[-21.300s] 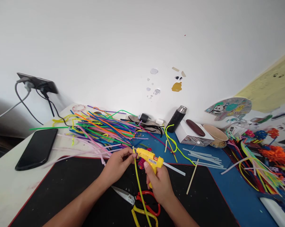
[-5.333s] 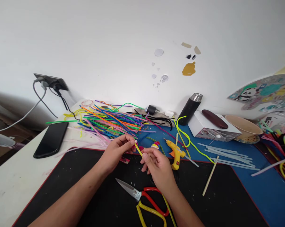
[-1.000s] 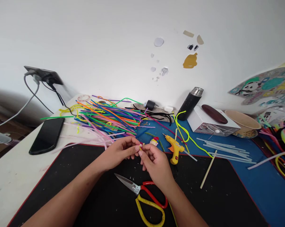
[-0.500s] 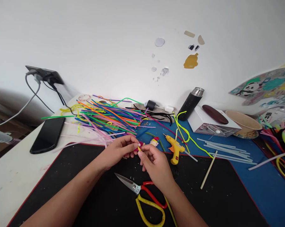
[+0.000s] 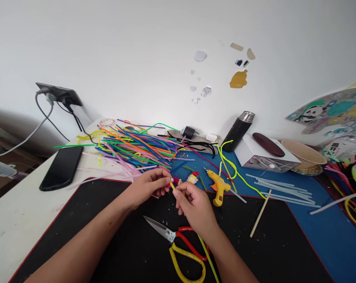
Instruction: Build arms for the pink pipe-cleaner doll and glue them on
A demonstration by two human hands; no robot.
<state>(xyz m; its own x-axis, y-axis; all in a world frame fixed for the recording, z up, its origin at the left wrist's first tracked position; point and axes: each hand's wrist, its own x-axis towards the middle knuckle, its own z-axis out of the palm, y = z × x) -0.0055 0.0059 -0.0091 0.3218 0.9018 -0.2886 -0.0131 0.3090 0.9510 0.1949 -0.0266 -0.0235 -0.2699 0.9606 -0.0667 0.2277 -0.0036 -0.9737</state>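
Note:
Above the black mat, my left hand [image 5: 152, 184] is closed in a pinch on a small magenta piece, mostly covered by the fingers. Thumb and fingers of my right hand [image 5: 194, 204] pinch a yellow pipe cleaner [image 5: 172, 185] whose end meets the magenta piece. A long yellow-green tail [image 5: 209, 257] runs below the right wrist, across the scissors handles. Below the hands lie scissors [image 5: 159, 228] with one red and one yellow handle. Just beyond the fingers rests a small cream doll-like figure [image 5: 192, 178] with a red top. A yellow glue gun [image 5: 220, 189] lies right of it.
Many coloured pipe cleaners [image 5: 136, 145] are heaped behind my left hand, and a phone [image 5: 61, 168] lies at the left. A dark flask [image 5: 238, 131], a white box [image 5: 266, 153], glue sticks [image 5: 284, 190] and a wooden stick [image 5: 260, 214] occupy the right side.
The right hand has shifted slightly away from the left, exposing more of the yellow pipe cleaner between them. Its tail has swung leftward over the scissors handles. The view has tilted slightly.

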